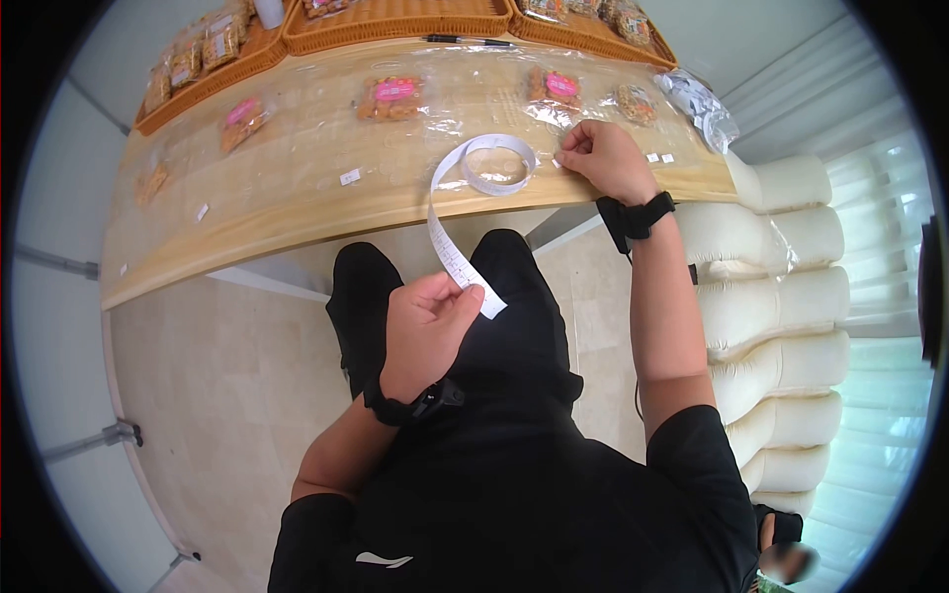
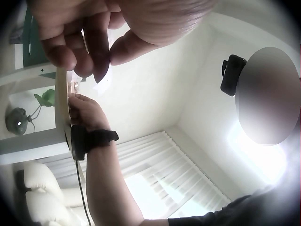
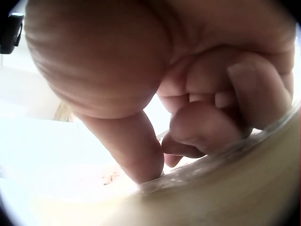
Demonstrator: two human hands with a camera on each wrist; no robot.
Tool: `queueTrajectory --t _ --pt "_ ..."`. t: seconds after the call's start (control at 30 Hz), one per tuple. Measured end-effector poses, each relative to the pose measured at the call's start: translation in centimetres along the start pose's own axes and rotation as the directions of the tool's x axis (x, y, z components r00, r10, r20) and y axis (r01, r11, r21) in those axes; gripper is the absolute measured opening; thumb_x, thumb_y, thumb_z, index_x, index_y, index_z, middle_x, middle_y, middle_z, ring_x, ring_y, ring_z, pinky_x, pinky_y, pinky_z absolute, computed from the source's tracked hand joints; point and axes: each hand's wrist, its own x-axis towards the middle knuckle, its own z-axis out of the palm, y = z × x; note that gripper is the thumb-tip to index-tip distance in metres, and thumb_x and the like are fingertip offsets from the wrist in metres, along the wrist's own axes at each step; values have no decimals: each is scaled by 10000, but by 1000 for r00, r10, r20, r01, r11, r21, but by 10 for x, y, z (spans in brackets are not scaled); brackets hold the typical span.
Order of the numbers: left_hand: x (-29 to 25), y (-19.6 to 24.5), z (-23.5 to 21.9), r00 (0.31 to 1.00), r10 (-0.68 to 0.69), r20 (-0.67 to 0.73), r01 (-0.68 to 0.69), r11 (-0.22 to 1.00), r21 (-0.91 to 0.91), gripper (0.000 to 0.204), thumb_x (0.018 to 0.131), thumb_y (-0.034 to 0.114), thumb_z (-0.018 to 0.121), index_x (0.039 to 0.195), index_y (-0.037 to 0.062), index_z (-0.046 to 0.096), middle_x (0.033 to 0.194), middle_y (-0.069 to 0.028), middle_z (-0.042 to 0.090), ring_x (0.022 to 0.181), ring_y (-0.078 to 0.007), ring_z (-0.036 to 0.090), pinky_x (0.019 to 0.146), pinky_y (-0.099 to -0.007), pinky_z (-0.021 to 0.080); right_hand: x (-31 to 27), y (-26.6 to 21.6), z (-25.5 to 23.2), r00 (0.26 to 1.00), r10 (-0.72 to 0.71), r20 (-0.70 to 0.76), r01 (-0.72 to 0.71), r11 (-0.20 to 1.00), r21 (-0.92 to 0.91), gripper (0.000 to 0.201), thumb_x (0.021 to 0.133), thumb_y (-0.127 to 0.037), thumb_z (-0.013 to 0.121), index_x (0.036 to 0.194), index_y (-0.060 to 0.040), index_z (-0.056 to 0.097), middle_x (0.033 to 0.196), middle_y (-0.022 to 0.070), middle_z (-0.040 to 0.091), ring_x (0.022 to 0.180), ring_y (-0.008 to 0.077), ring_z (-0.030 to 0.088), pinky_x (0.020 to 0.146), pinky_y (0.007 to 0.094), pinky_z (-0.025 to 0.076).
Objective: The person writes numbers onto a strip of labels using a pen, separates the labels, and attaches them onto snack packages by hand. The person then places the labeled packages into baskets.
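Between thumb and fingers my left hand (image 1: 427, 331) pinches a white strip of printed labels (image 1: 442, 237) near its free end, over my lap. From there the strip runs up to the table, where the rest lies as a loose coil. My right hand (image 1: 608, 158) is by the table's front edge, fingers curled, its thumb and index fingertips meeting at a small white label (image 1: 557, 164) low over clear plastic. In the right wrist view the thumb (image 3: 141, 155) comes down right at the shiny plastic (image 3: 188, 175). Several clear packs lie flat along the table, including a pink-labelled snack pack (image 1: 392, 99).
Wicker trays (image 1: 395, 30) holding snack packs line the table's back edge, with a black pen (image 1: 468, 41) before them. Small white labels, such as one label (image 1: 350, 177), lie along the front. Crumpled plastic (image 1: 697, 104) sits at the right corner, beside a cream padded seat (image 1: 781, 237).
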Motion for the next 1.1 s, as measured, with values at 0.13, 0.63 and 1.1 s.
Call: queueTrajectory --t 0.13,0.63,1.1 --pt "0 1 1 1000 11 12 -11 1000 -23 111 933 37 665 929 -70 694 782 -11 696 693 -8 571 621 -186 436 -3 8 -3 999 0 -34 2 998 67 112 840 -70 708 915 1 665 766 16 650 706 90 594 655 260 485" --pt "2 3 3 999 8 53 -5 999 -48 151 970 55 619 1032 -62 693 872 -38 712 782 -33 604 698 -207 483 -132 -62 59 871 -484 -88 477 786 394 230 765 62 752 962 -16 663 850 64 615 725 158 612 615 271 500" --pt "8 -3 4 999 19 26 -17 997 -73 91 941 49 676 961 -32 715 810 2 695 725 -11 565 644 -184 454 -139 -62 64 901 -427 -73 416 806 420 228 785 92 728 980 -19 686 815 62 640 704 152 641 593 259 513"
